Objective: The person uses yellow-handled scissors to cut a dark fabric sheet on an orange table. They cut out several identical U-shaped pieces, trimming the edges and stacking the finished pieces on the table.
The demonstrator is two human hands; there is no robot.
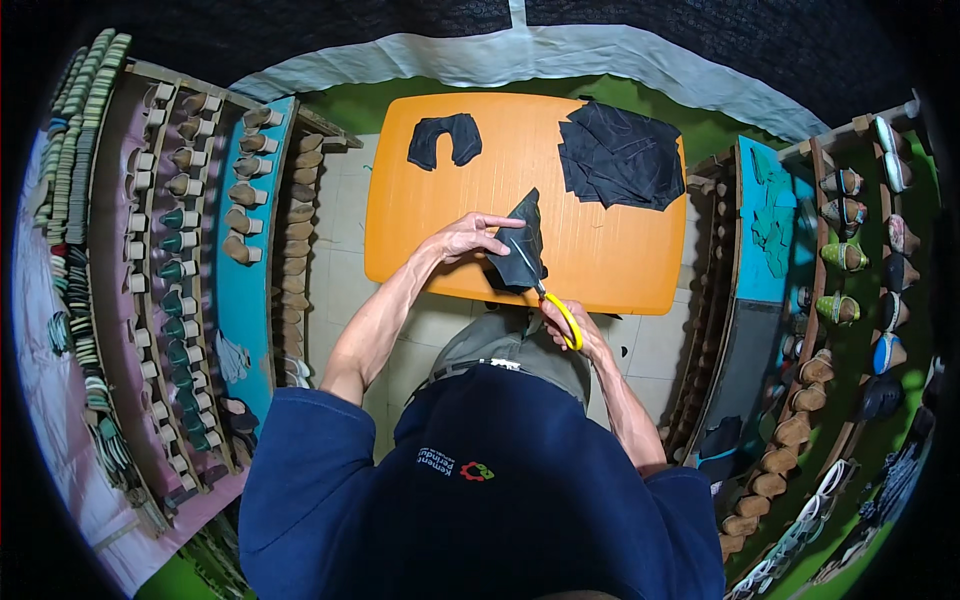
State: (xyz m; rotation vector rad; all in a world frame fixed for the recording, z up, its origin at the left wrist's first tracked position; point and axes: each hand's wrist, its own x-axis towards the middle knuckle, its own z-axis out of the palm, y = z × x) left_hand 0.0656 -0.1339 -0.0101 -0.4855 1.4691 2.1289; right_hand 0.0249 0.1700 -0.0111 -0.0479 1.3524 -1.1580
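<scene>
Over the near edge of the orange table, a dark sheet of material [527,240] with pale drawn lines is held up by my left hand [470,238], its fingers closed on the sheet's left side. My right hand [572,322] grips yellow-handled scissors [570,322]. Their blades reach up to the lower part of the sheet, between the two hands. On the far left of the table lies a curved, U-shaped cut piece [444,140] of the same dark material. A loose pile of dark sheets [622,155], some with pale lines, rests at the far right.
The orange table [400,235] stands ahead of me. Racks of wooden shoe lasts [185,185] line the left side; more lasts [790,430] and several shoes [845,255] hang along the right. A dark scrap [624,351] lies on the tiled floor.
</scene>
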